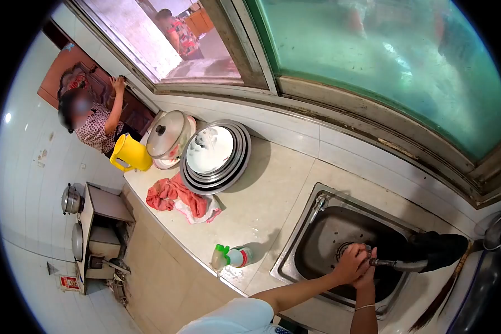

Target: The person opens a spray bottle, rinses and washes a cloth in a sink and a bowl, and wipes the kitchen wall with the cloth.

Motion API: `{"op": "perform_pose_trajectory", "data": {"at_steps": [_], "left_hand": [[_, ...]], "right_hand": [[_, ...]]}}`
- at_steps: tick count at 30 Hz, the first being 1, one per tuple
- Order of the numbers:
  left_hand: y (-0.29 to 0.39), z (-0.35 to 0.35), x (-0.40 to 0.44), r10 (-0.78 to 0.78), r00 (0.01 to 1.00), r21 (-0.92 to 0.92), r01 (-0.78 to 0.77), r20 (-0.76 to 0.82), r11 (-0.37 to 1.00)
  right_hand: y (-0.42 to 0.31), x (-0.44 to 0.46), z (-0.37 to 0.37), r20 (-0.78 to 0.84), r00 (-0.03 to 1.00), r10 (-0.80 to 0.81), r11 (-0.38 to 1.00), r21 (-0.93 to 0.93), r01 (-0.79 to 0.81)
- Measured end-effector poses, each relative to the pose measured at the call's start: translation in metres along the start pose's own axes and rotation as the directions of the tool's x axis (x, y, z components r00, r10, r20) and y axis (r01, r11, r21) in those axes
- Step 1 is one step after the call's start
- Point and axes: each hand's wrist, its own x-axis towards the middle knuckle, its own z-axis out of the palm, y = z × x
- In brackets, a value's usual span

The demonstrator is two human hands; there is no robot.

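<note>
Tubular metal tap (401,265) overhangs a round-cornered steel sink (339,221).

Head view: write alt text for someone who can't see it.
The left hand and right hand meet over a sink, beside a metal spout. Along the counter are bottles, cloths, nested bowls and a yellow jug; another person stands past the far end.

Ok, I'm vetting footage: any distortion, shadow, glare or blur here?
Head view: wide-angle curvature, dark rounded corners, the counter bowed along its front; shadows right of the stacked bowls and white bottle; pale glare on the green window pane; a blurred patch on the head of the person at far left.
</note>
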Motion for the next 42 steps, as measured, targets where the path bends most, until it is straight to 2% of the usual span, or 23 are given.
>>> {"op": "perform_pose_trajectory", "data": {"at_steps": [1,2,3,4,5,6,7,8,10,11,14,21,23,27,29,30,32,34,36,37,39,40,42], "left_hand": [[0.006,-0.007,-0.005,0.198,0.98,0.035,-0.198,0.003,0.98],[0.001,-0.007,-0.013,0.26,0.963,0.029,-0.263,0.07,0.964],[0.0,-0.015,-0.009,0.336,0.941,0.032,-0.337,0.042,0.941],[-0.008,-0.018,-0.004,0.398,0.917,0.005,-0.398,0.025,0.917],[-0.016,-0.02,0.006,0.369,0.907,-0.073,-0.362,0.203,0.93],[-0.015,-0.012,0.006,0.415,0.896,0.044,-0.426,0.157,0.904],[0.003,-0.027,0.014,0.45,0.871,0.15,-0.481,0.199,0.864],[-0.007,-0.016,0.005,0.307,0.875,0.159,-0.387,0.375,0.908],[0.004,-0.014,0.011,0.382,0.92,0.061,-0.388,0.089,0.92],[0.009,-0.009,0.01,0.373,0.923,0.037,-0.378,0.098,0.925],[0.012,-0.004,0.006,0.089,0.995,-0.068,-0.085,0.044,0.994],[-0.006,0.013,-0.003,-0.328,0.944,-0.251,0.328,0.043,0.911],[-0.011,0.015,-0.003,-0.572,0.777,-0.403,0.627,0.263,0.667],[-0.011,0.014,-0.007,-0.609,0.788,-0.332,0.601,0.093,0.727],[-0.012,-0.009,-0.005,-0.269,0.963,-0.047,0.27,0.024,0.962],[-0.01,-0.018,-0.005,-0.367,0.925,-0.113,0.377,0.097,0.919],[-0.007,-0.036,-0.003,-0.437,0.884,0.014,0.441,0.164,0.897],[-0.008,-0.053,0.001,-0.503,0.837,0.149,0.481,0.216,0.864],[-0.01,-0.068,0.0,-0.378,0.892,0.3,0.299,0.25,0.906],[-0.014,-0.071,-0.001,-0.378,0.891,0.3,0.299,0.251,0.906],[-0.027,-0.071,-0.007,-0.181,0.926,0.222,0.11,0.331,0.969],[-0.032,-0.067,-0.009,-0.079,0.939,0.141,0.033,0.336,0.989],[-0.028,-0.062,-0.01,-0.019,0.94,0.056,0.0,0.341,0.998]], "right_hand": [[-0.003,0.002,-0.008,0.198,0.98,0.014,0.998,0.058,-0.026],[-0.003,-0.008,0.027,-0.104,0.993,-0.05,0.998,-0.033,0.047],[-0.011,-0.002,0.017,-0.041,0.999,0.033,0.998,-0.05,-0.035],[-0.004,0.004,0.0,-0.064,0.998,0.002,0.998,-0.058,-0.006],[0.007,0.024,-0.049,-0.046,0.997,-0.064,0.994,-0.086,0.06],[0.015,0.017,-0.099,-0.052,0.991,-0.119,0.987,-0.115,0.113],[0.01,0.004,-0.1,0.197,0.98,0.03,0.916,0.387,-0.106],[0.012,0.008,-0.087,0.121,0.991,-0.05,0.928,0.371,0.001],[0.023,0.005,-0.042,-0.239,0.931,-0.275,0.953,0.06,0.296],[0.025,0.001,-0.03,-0.297,0.894,-0.334,0.939,-0.027,0.342],[0.03,0.0,-0.01,-0.36,0.819,-0.446,0.895,-0.194,0.402],[0.03,0.008,-0.015,-0.221,0.713,-0.665,0.632,-0.675,0.38],[0.023,0.001,-0.011,0.121,0.651,-0.749,0.102,-0.951,0.293],[0.004,-0.016,-0.016,0.007,0.722,-0.692,0.188,-0.964,0.19],[-0.011,-0.02,-0.044,-0.163,0.7,-0.695,0.31,-0.947,0.087],[-0.018,-0.024,-0.033,-0.167,0.698,-0.696,0.309,-0.947,0.082],[-0.034,-0.035,-0.014,-0.586,0.514,-0.626,0.726,-0.678,0.111],[-0.043,-0.037,-0.045,-0.53,0.5,-0.685,0.675,-0.72,0.161],[-0.052,-0.039,-0.069,-0.43,0.469,-0.772,0.585,-0.769,0.258],[-0.055,-0.043,-0.074,-0.431,0.468,-0.771,0.586,-0.769,0.257],[-0.063,-0.057,-0.057,-0.483,0.606,-0.632,0.631,-0.775,0.04],[-0.064,-0.064,-0.051,-0.485,0.606,-0.63,0.633,-0.773,0.038],[-0.061,-0.08,-0.042,-0.056,0.926,-0.374,-0.034,-0.997,-0.074]]}}
